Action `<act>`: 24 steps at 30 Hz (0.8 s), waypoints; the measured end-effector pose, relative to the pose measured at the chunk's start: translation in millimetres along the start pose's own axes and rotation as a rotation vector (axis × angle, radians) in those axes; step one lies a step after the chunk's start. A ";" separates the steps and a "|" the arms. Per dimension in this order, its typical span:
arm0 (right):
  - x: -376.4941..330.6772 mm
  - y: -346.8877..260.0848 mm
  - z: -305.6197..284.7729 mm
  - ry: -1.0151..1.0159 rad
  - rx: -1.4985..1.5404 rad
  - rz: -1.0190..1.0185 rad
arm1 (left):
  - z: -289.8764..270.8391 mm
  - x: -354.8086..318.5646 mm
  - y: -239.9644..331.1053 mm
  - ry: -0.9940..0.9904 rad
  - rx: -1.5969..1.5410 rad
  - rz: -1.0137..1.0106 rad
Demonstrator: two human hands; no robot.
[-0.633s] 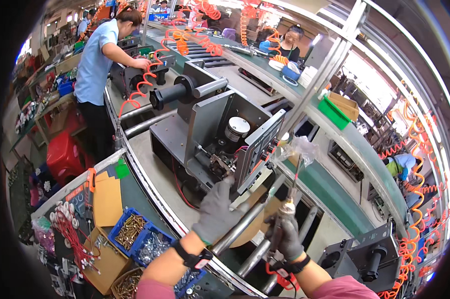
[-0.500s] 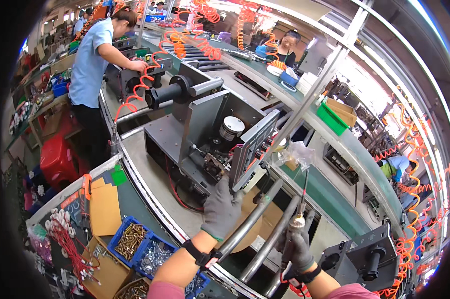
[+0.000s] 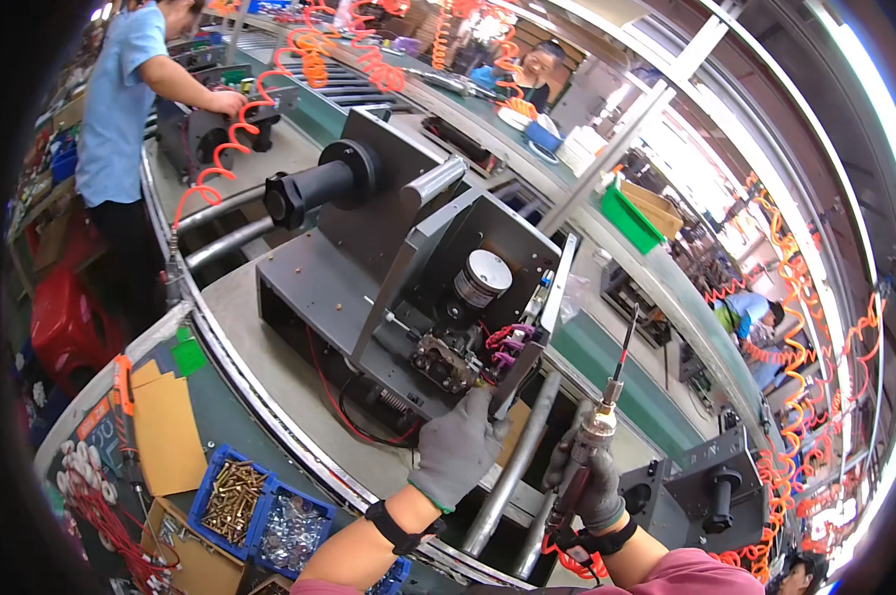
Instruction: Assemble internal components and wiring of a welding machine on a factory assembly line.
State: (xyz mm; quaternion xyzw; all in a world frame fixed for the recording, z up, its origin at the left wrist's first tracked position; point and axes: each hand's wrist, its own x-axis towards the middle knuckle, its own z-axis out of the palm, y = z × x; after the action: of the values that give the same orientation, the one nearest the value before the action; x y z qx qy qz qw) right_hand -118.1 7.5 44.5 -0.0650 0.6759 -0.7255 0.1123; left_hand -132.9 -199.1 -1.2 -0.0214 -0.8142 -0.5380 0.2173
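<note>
1. Grey metal housing [image 3: 321, 273], my landmark: seated on a pale board [image 3: 232, 312]. Red wire [image 3: 396, 438] loops along its near side; a snag could strain the connection.
2. Left hand [image 3: 458, 451]: fingertips at housing's near-right corner; cannot tell whether gripping or merely touching. A shifting panel [image 3: 559, 288] might pinch them.
3. Right hand [image 3: 589, 486], right of housing: grasping power screwdriver [image 3: 598, 426], bit up. A careless swing could nick purple wires [image 3: 510, 342] inside housing.
</note>
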 end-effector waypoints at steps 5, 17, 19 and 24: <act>-8.5 -2.7 -14.5 0.080 0.070 0.004 | 28.1 -15.4 21.7 -0.047 -0.012 0.071; -54.5 -16.8 -57.5 0.116 0.193 -0.023 | 62.1 -35.6 40.6 -0.072 0.145 0.185; -67.7 -23.8 -68.1 0.089 0.199 -0.038 | 61.0 -35.2 41.4 -0.056 0.155 0.106; -113.2 -35.5 -86.7 0.137 0.060 -0.083 | 46.2 -23.5 33.5 0.003 0.281 -0.018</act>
State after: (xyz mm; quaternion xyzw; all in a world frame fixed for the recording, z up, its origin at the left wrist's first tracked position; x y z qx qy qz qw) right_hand -32.7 121.7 79.6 -0.0396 0.6566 -0.7523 0.0375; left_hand -118.0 -139.5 3.9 0.0174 -0.8813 -0.4209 0.2142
